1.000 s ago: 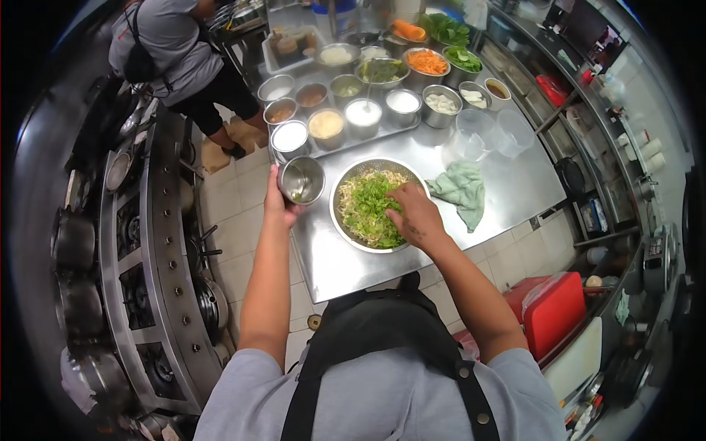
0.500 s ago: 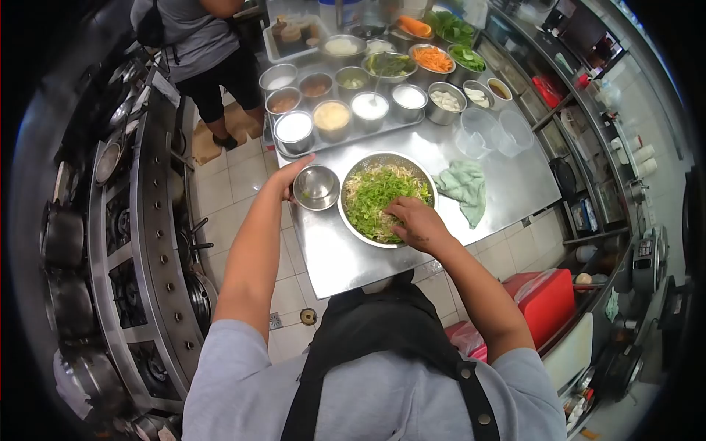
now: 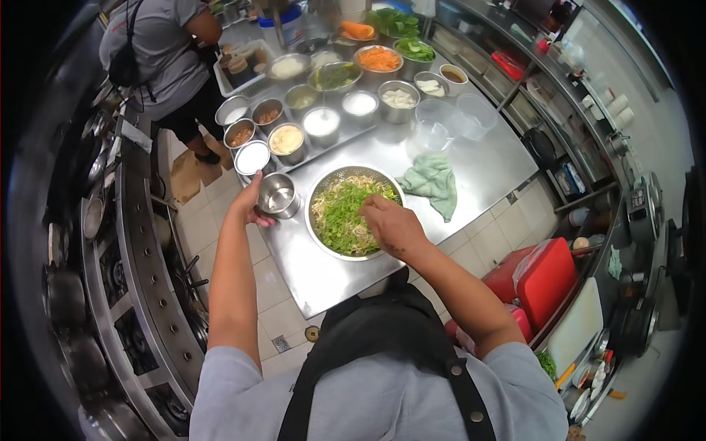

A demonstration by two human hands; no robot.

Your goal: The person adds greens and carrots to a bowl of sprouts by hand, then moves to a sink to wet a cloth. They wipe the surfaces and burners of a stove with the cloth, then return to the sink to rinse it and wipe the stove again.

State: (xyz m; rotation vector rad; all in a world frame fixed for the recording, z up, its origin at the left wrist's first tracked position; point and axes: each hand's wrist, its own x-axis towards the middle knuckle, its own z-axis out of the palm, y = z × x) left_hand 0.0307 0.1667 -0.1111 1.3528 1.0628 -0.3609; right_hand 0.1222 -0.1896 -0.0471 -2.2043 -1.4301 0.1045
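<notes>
My left hand (image 3: 254, 203) grips the side of a small steel bowl (image 3: 279, 209) at the table's left edge; the bowl looks nearly empty. To its right stands a steel colander (image 3: 396, 185) holding chopped green leaves (image 3: 351, 220) and pale bean sprouts (image 3: 324, 200). My right hand (image 3: 396, 229) is over the colander's right half, its fingertips drawn together at the top of the greens. Whatever is between those fingers is too small to make out. A crumpled green cloth (image 3: 432, 185) lies just right of the colander.
Behind the colander, a tray (image 3: 334, 147) carries several steel cups of white and yellow ingredients. Shredded carrot (image 3: 379, 59), leafy greens (image 3: 415, 49) and clear plastic tubs (image 3: 435, 125) stand further right. Another person (image 3: 158, 62) is at back left, beside the stove (image 3: 151, 294).
The view has shifted, so the table appears further left. My right hand has lifted slightly and its fingers have drawn together over the greens. My left hand still holds the bowl.
</notes>
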